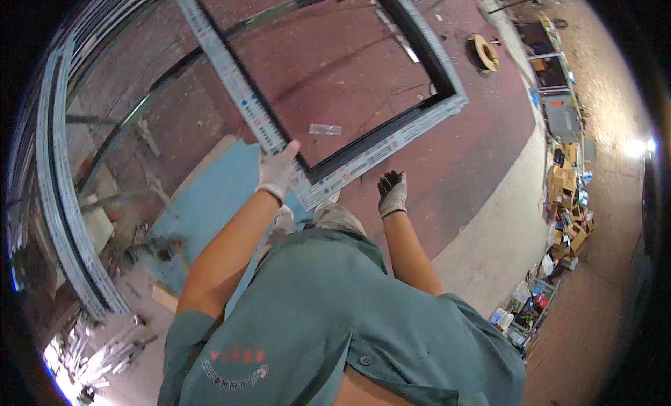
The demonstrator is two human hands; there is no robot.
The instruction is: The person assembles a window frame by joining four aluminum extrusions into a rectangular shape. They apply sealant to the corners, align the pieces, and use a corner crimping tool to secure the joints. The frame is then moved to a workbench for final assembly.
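Note:
A large rectangular window frame (361,164) is in front of me, its outer faces wrapped in printed protective film and its inner edges black. My left hand (279,167), in a pale knitted glove, grips the frame's left member just above the near corner. To the right of that corner, my right hand (393,193) hangs apart from the frame. Its glove is dark on the finger side, the fingers are loosely curled, and I see nothing in it. My feet, partly hidden by the frame corner and trousers, are below the near corner.
Long film-wrapped profiles (78,196) stand at left, beside a blue board (209,180). Metal offcuts (99,348) are heaped at lower left. A tape roll (485,53) and a clear plastic strip (325,129) lie on the red floor. Cardboard boxes (563,185) line the right side.

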